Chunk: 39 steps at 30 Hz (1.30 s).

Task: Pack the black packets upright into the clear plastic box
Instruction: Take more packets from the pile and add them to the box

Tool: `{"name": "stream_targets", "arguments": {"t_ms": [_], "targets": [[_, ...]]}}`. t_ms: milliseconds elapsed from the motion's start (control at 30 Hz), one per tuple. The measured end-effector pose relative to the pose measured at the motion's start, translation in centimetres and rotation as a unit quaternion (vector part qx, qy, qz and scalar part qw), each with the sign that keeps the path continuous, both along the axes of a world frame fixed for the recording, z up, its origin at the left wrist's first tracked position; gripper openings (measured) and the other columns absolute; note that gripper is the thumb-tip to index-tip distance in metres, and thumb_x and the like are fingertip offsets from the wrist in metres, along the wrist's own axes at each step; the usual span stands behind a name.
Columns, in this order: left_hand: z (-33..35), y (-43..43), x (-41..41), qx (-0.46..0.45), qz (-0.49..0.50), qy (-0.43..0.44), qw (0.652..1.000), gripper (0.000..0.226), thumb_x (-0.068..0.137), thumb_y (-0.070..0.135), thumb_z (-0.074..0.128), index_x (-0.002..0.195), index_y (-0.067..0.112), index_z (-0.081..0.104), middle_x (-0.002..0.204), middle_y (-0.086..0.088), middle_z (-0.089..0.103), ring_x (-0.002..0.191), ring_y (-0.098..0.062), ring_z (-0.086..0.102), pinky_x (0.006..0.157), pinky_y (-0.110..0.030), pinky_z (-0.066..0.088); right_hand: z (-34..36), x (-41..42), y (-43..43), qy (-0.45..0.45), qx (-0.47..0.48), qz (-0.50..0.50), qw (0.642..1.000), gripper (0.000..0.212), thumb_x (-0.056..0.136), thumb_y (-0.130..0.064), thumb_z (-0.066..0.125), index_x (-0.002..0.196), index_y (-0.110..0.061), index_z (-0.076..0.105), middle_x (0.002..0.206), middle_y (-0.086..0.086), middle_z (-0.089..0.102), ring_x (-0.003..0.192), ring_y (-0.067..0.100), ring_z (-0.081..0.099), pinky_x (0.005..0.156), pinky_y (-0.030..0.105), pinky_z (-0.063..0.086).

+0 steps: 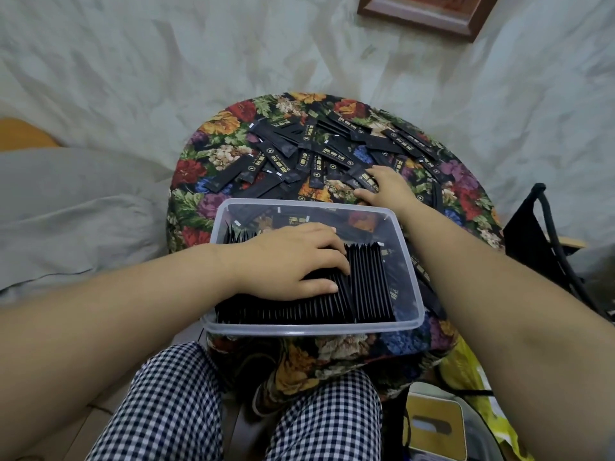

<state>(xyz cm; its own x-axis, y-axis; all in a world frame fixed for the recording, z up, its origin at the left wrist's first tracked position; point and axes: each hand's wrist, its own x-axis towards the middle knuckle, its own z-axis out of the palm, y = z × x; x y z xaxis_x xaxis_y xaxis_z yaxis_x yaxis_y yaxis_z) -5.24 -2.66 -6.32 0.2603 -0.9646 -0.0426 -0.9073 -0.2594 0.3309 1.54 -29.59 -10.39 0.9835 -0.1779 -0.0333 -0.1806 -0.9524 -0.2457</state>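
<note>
Left hand (293, 257) on boxed packets (366, 281), right hand (387, 188) among loose packets (283, 151), floral stool (213, 128).

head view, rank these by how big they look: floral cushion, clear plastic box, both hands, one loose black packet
1. floral cushion
2. clear plastic box
3. left hand and right hand: the left looks larger, but it is nearer the camera, so I won't rank them
4. loose black packet

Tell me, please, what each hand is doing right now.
Left hand: open, pressing on the upright packets in the clear box.
Right hand: on the loose packets; grip cannot be told.
</note>
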Motion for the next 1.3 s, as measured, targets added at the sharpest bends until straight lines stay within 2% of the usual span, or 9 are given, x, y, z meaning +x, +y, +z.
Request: {"name": "stream_targets", "arguments": {"t_ms": [233,367,500,567,733,833,900,1067,1300], "targets": [[0.2,0.0,-0.1,0.004,0.003,-0.005,1.000,0.039,0.096,0.043,0.041,0.131,0.029,0.049,0.141,0.006,0.039,0.138,-0.012,0.019,0.111,-0.025,0.013,0.9,-0.7,-1.0,-0.030,0.000,-0.017,0.999,0.059,0.088,-0.025,0.066,0.140,-0.009,0.044,0.139,0.015,0.049,0.125,0.032,0.046,0.101,0.036,0.037],[0.3,-0.1,-0.2,0.003,0.003,-0.003,1.000,0.038,0.096,0.043,0.042,0.131,0.029,0.049,0.141,0.006,0.039,0.138,-0.013,0.020,0.112,-0.026,0.014,1.9,-1.9,-1.1,-0.060,0.137,-0.077,0.986,0.064,0.081,-0.012,0.074,0.138,-0.008,0.046,0.136,0.009,0.053,0.124,0.026,0.049,0.095,0.027,0.038],[0.1,0.0,-0.1,0.004,0.004,-0.007,1.000,0.039,0.096,0.044,0.041,0.131,0.030,0.048,0.141,0.006,0.039,0.138,-0.012,0.020,0.113,-0.028,0.016,2.7,-2.5,-1.3,-0.101,0.278,-0.133,0.946,0.054,0.078,-0.001,0.074,0.127,-0.004,0.054,0.109,0.005,0.061,0.096,0.017,0.057,0.073,0.020,0.043],[0.1,0.0,-0.1,0.005,0.005,-0.007,1.000,0.039,0.096,0.044,0.041,0.131,0.030,0.049,0.140,0.006,0.039,0.138,-0.012,0.020,0.113,-0.029,0.017,3.1,-2.6,-1.4,-0.116,0.336,-0.156,0.922,0.040,0.080,0.002,0.070,0.118,-0.001,0.058,0.104,0.010,0.065,0.088,0.019,0.059,0.066,0.020,0.047],[0.1,0.0,-0.1,0.005,0.003,-0.009,1.000,0.039,0.096,0.044,0.041,0.132,0.029,0.048,0.141,0.006,0.038,0.138,-0.013,0.021,0.113,-0.028,0.017,3.7,-2.5,-2.5,-0.151,0.479,-0.192,0.843,0.018,0.087,0.005,0.059,0.101,-0.007,0.060,0.086,0.008,0.071,0.072,0.012,0.069,0.076,0.034,0.058],[0.1,0.0,-0.1,0.009,0.005,-0.010,1.000,0.039,0.096,0.044,0.041,0.132,0.030,0.048,0.141,0.007,0.038,0.138,-0.012,0.020,0.114,-0.029,0.017,4.5,-2.6,-3.2,-0.202,0.575,-0.204,0.766,0.023,0.089,0.009,0.053,0.109,-0.002,0.057,0.076,0.000,0.073,0.073,0.011,0.071,0.067,0.033,0.059],[0.1,0.0,-0.2,0.010,0.007,-0.007,1.000,0.039,0.096,0.044,0.041,0.132,0.031,0.048,0.141,0.007,0.038,0.138,-0.011,0.020,0.114,-0.030,0.018,4.7,-3.0,-3.6,-0.230,0.625,-0.199,0.719,0.029,0.091,0.010,0.048,0.118,0.002,0.055,0.081,-0.002,0.074,0.074,0.008,0.069,0.073,0.036,0.060],[0.2,0.0,-0.1,0.016,0.006,-0.005,1.000,0.038,0.096,0.044,0.041,0.132,0.032,0.047,0.141,0.009,0.038,0.138,-0.011,0.021,0.114,-0.031,0.019,4.5,-6.0,-3.3,-0.319,0.666,-0.215,0.639,0.028,0.090,0.012,0.041,0.113,0.006,0.056,0.079,0.000,0.074,0.068,0.006,0.066,0.062,0.024,0.056],[0.3,-0.1,-0.2,0.016,0.003,-0.008,1.000,0.038,0.096,0.044,0.041,0.132,0.031,0.047,0.140,0.008,0.039,0.137,-0.011,0.023,0.113,-0.026,0.017,2.8,-8.6,-1.6,-0.377,0.587,-0.208,0.686,0.025,0.077,0.008,0.059,0.095,-0.009,0.059,0.077,-0.006,0.070,0.072,0.011,0.068,0.068,0.029,0.056]]}}
